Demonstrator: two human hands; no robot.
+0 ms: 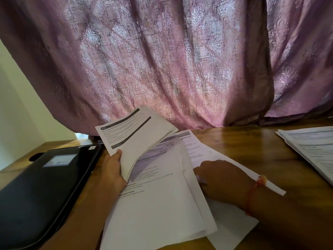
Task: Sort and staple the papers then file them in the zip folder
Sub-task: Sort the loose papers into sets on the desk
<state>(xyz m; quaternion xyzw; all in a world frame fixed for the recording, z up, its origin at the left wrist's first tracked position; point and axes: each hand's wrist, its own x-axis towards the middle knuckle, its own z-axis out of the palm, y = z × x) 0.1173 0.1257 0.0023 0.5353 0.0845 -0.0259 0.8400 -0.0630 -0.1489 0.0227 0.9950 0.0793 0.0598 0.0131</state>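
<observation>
Left hand (113, 170) raised, grip clamped on a tilted sheaf of printed papers (137, 134), right hand (218, 179) knuckles-up on loose sheets (162, 204) spread over the worktop (252, 147), fingers apparently curled at a sheet edge, black zip folder (41, 186) lying left

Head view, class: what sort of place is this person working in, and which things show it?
Probably a home desk by a window. A wooden table stands against a patterned purple curtain, and printed papers and a black zip folder lie on it.
</observation>
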